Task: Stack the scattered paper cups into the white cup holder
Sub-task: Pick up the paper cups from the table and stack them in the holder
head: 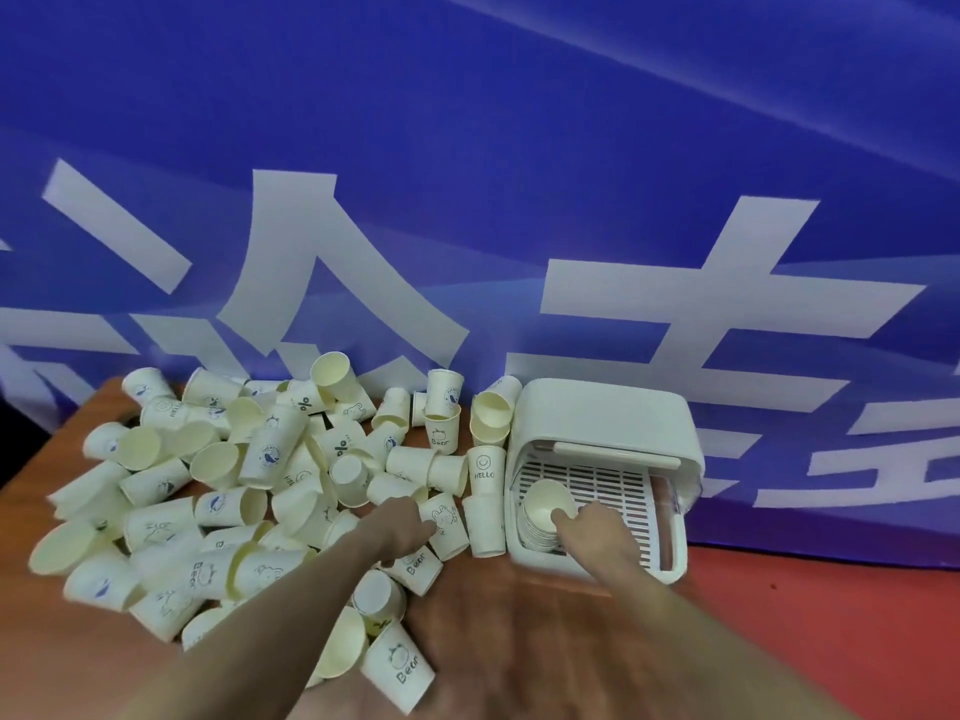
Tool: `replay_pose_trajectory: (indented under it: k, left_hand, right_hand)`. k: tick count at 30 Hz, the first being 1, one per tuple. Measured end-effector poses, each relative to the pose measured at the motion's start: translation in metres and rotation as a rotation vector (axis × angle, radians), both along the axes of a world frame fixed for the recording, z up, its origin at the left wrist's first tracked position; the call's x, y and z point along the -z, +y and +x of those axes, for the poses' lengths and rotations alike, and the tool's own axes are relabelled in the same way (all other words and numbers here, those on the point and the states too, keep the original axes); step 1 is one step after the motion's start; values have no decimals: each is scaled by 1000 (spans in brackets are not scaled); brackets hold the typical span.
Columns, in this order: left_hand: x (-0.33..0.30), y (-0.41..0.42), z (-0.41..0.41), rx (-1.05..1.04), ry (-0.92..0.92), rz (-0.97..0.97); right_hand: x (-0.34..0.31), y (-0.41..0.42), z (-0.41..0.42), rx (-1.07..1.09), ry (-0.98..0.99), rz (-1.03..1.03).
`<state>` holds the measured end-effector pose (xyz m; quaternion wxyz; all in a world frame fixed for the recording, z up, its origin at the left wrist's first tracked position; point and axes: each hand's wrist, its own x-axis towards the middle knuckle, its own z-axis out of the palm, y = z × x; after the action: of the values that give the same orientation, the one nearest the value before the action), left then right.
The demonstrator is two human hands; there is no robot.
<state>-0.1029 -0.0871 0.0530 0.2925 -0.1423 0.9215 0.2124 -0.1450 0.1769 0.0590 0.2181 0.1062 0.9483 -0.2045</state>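
Note:
Several cream paper cups with small blue prints lie scattered in a heap across the left and middle of the brown table. The white cup holder stands at the right, its front open over a slotted tray. A nested stack of cups sits in the tray's front left corner. My right hand holds the top cup of that stack by its rim. My left hand reaches into the heap and grips a printed cup just left of the holder.
A blue banner with large white characters rises directly behind the table and the holder. A red surface lies to the right of the table. Bare tabletop shows in front between my arms.

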Motion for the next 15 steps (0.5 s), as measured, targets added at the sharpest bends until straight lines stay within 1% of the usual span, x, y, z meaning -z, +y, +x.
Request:
replay_pose_trajectory:
  k: [2, 7, 11, 15]
  left_hand:
    - [-10, -6, 0, -27, 24, 31]
    - [-39, -22, -6, -72, 102, 62]
    - [-56, -46, -3, -114, 144, 60]
    - [-63, -83, 5, -165, 181, 38]
  right_hand:
    - [-8, -5, -2, 5, 12, 23]
    - [-39, -34, -15, -91, 73, 7]
    - [-57, -69, -20, -214, 138, -19]
    - [-64, -107, -19, -286, 177, 14]
